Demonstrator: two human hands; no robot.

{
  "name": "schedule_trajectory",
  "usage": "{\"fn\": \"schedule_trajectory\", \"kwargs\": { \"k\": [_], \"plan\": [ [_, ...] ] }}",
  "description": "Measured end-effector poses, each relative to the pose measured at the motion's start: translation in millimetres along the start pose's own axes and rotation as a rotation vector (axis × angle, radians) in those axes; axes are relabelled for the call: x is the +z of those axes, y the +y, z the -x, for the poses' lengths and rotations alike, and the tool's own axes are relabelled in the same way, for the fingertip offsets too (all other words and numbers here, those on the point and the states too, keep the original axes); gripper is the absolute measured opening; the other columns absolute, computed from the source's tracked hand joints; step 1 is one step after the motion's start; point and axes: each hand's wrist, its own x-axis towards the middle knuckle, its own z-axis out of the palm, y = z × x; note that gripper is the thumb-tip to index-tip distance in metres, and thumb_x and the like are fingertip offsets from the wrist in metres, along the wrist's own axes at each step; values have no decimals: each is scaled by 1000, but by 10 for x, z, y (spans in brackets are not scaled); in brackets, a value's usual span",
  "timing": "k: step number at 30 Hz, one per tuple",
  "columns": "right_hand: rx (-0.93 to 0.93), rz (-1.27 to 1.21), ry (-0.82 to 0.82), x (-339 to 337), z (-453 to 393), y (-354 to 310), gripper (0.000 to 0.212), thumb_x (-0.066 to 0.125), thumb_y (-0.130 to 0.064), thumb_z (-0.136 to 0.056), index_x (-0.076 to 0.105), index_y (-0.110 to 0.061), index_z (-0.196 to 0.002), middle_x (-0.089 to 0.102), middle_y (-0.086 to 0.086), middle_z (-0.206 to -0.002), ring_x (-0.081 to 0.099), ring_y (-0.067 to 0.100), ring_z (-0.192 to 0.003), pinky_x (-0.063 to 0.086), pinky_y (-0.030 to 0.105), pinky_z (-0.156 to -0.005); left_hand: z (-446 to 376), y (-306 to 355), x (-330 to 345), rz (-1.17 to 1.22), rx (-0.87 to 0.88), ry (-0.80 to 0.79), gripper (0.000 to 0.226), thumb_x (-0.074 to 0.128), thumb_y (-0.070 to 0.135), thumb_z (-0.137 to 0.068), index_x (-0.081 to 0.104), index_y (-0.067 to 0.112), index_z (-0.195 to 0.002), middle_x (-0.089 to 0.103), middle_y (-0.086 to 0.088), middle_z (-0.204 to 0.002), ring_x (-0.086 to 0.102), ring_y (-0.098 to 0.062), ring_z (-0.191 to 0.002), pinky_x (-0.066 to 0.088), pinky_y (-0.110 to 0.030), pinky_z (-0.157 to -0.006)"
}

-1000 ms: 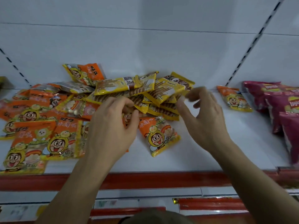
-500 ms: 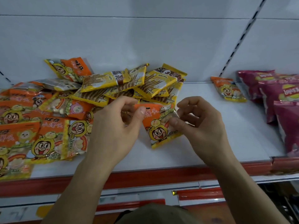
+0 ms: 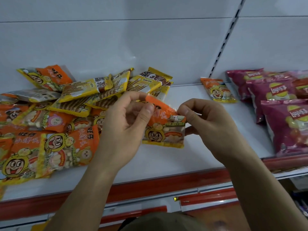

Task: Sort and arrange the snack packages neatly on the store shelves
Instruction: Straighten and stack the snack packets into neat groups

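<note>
Both hands now pinch one orange packet (image 3: 164,129) by its top edge, left hand (image 3: 126,125) at one corner, right hand (image 3: 206,124) at the other, holding it up just above the shelf (image 3: 166,160). Half a second ago it lay on the shelf by the mixed pile (image 3: 66,114). Lifted free, it seems ready to join the lone orange packet (image 3: 217,90) beside the purple chip bags (image 3: 275,97).

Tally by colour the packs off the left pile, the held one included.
Orange packs: 2, the held pack pinched by left hand and right hand, the lone pack lying by the chip bags.
Magenta chip bags: at least 3; they overlap.
Total: at least 5.
</note>
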Motion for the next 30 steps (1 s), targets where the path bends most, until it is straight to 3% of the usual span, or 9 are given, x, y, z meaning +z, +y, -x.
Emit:
{"fn": "schedule_trajectory", "kwargs": {
  "k": [2,4,10,13,16,19,23,27,30],
  "plan": [
    [4,-79,56,-99,0,35,23,53,-16,-103,65,-7,-86,71,2,-81,72,16,-79,59,31,-65,-15,-22,88,12,-103,-137,35,56,43,-93,62,27,-123,76,7,-100,72,-11,-93,60,-30,-76],
    [-5,-102,125,-241,-3,57,24,51,-16,-104,65,-6,-88,71,4,-79,70,17,-77,57,30,-63,-31,-26,209,17,-136,-201,35,57,42,-91,66,21,-117,77,5,-97,74,-14,-83,60,-30,-69],
    [-66,125,207,-749,-34,44,24,58,-18,-102,68,-5,-84,57,4,-61,46,11,-53,39,21,-51,-173,88,579,99,-98,28,19,68,33,-81,70,20,-94,77,0,-77,72,-20,-57,59,-31,-55],
    [-193,384,224,-1112,-159,-114,21,64,-16,-98,68,-14,-77,59,-8,-58,47,3,-52,38,18,-52,-242,203,715,85,-79,73,16,71,31,-76,73,19,-86,75,0,-68,69,-18,-49,56,-27,-50],
    [-339,624,240,-1427,-349,-395,12,68,-23,-93,72,-20,-82,68,-15,-71,59,4,-60,46,19,-56,-303,292,910,127,-64,82,11,70,29,-78,70,22,-87,76,0,-69,71,-20,-52,58,-30,-51],
    [-358,877,120,-1657,-583,-576,12,68,-29,-94,75,-20,-90,68,-16,-80,63,0,-69,47,13,-61,-395,293,1046,134,-91,19,7,65,18,-90,68,23,-94,78,1,-77,75,-21,-64,61,-30,-57],
    [-212,1129,-192,-1882,-948,-542,8,72,-27,-91,77,-22,-94,68,-17,-79,63,-5,-70,43,7,-62,-502,214,1156,16,-202,-71,14,60,9,-99,67,20,-102,79,3,-85,77,-20,-69,63,-34,-62],
    [-206,1181,-353,-1962,-1223,-389,8,74,-27,-90,76,-21,-95,68,-17,-80,62,-6,-70,44,12,-66,-585,127,1318,-83,-289,-95,9,63,13,-99,70,13,-94,78,0,-78,76,-21,-67,61,-39,-64],
    [-238,1307,-395,-1952,-1379,-256,11,71,-25,-93,75,-16,-98,60,-17,-77,55,-2,-70,43,20,-69,-680,44,1476,-186,-331,-113,13,67,19,-97,73,14,-86,76,0,-71,73,-16,-61,56,-33,-60]
  ]
}}
